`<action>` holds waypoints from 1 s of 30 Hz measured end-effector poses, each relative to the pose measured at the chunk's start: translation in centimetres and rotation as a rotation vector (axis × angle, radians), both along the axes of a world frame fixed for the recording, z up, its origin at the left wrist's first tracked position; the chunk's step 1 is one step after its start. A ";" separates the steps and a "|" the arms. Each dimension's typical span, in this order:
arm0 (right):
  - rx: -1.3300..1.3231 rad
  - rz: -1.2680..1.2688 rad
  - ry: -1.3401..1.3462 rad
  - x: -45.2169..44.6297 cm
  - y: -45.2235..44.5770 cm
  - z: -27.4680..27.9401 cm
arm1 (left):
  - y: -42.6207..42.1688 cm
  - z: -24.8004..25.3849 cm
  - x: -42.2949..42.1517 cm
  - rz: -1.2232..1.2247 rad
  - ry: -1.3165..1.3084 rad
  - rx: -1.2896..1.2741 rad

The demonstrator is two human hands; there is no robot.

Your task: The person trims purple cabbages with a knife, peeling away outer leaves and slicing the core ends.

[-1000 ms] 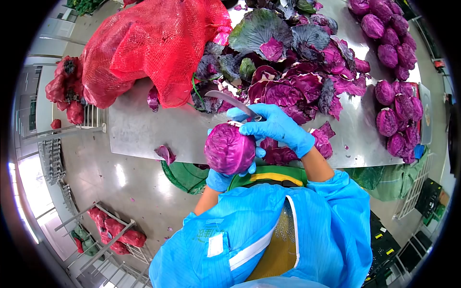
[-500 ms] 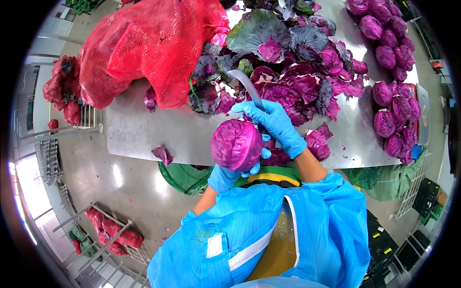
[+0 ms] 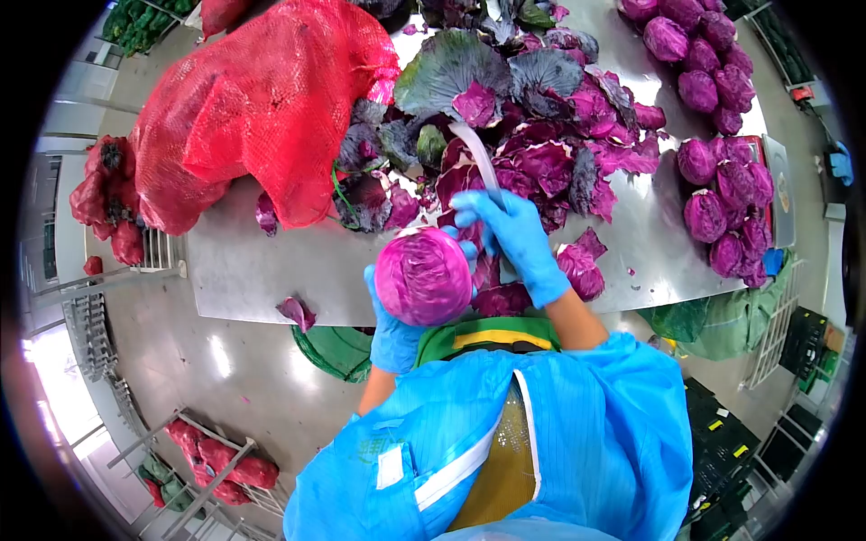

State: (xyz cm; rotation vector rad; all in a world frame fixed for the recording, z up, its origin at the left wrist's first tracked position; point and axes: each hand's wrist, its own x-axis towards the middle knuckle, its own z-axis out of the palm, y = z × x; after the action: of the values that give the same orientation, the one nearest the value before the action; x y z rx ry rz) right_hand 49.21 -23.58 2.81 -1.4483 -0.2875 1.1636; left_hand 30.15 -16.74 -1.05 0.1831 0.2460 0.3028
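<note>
A round red cabbage (image 3: pixel 424 278) rests in my left hand (image 3: pixel 391 335), whose blue-gloved fingers cup it from the side and below. My right hand (image 3: pixel 519 236), gloved too, is closed round the handle of a knife with a curved blade (image 3: pixel 479 155) pointing up and away from me. The right hand is just right of the cabbage; whether it touches is hard to tell. Behind the knife lies a heap of loose purple leaves (image 3: pixel 541 167). Some cut leaves (image 3: pixel 582 263) sit to the right of my right hand.
A large red mesh sack (image 3: pixel 262 117) covers the back left of the metal table (image 3: pixel 244 270). Groups of red cabbages (image 3: pixel 699 90) stand along the right side. One leaf (image 3: pixel 297 312) lies at the front edge. A green mesh bag (image 3: pixel 334 352) is below the edge.
The cabbage has moved left and turned in my left hand, whose fingers now show along its left side. My right hand with the knife has shifted slightly, staying close by.
</note>
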 end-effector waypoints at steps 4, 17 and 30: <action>0.085 0.133 0.241 -2.5 -3.7 -0.4 | 3.0 2.5 0.7 0.155 0.304 0.718; 0.206 0.016 0.110 -0.5 -2.8 0.7 | 2.3 4.5 2.5 0.117 0.303 0.915; 0.102 0.073 0.001 0.0 -2.6 1.3 | 1.5 1.6 2.7 0.156 0.351 0.903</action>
State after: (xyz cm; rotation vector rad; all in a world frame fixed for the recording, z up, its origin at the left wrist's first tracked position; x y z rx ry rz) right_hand 49.21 -26.17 4.08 -1.3570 -0.3965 1.1920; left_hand 32.83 -15.24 0.59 1.1193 0.4606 0.5238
